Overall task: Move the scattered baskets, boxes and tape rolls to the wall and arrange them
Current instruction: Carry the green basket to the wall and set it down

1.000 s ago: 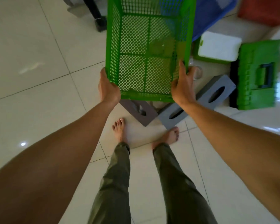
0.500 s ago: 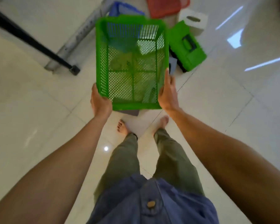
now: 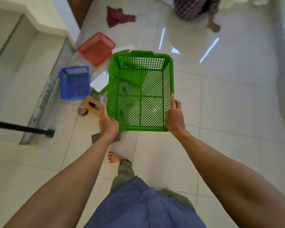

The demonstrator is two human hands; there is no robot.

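I hold an empty green mesh basket (image 3: 140,94) in the air above the tiled floor. My left hand (image 3: 108,125) grips its near left corner and my right hand (image 3: 174,117) grips its right side. On the floor to the left lie a blue basket (image 3: 74,83), a red basket (image 3: 96,48), a white-lidded green box (image 3: 99,82), a brown tissue box (image 3: 92,105) and a tape roll (image 3: 82,110). A dark grey box (image 3: 95,138) shows under my left wrist. Other things under the green basket are mostly hidden.
A white step or ledge (image 3: 31,22) runs along the left, with a metal rail (image 3: 43,102) and a black stand leg (image 3: 21,128) near it. A dark red cloth (image 3: 117,16) lies further off. Another person's foot (image 3: 213,27) stands at the top.
The view has swung round and widened as I turn with the basket. The basket stays in both hands and now sits level, with its open top facing me.
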